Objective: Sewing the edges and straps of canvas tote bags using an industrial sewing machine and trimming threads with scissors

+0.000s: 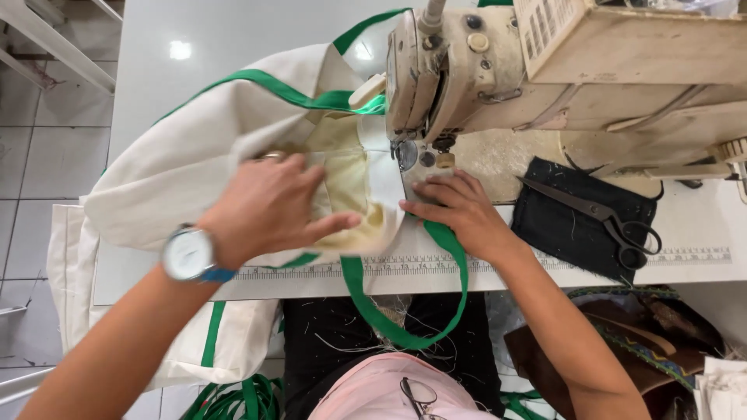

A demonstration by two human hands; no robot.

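Observation:
A cream cloth bag [194,155] with green trim lies on the white sewing table [700,233], its opening under the head of a worn beige sewing machine [467,70]. My left hand [268,206], with a ring and a wristwatch, presses flat on the bag's folded inner edge. My right hand [459,210] rests on the cloth just in front of the presser foot [406,154], fingertips on the seam. A green strap [405,311] loops down from the bag over the table's front edge.
Black scissors [599,214] lie on a dark cloth pad [583,218] to the right of the machine. More green straps [237,400] pile on the floor below. A brown patterned bag [646,342] sits at lower right. Glasses [420,397] hang on my pink shirt.

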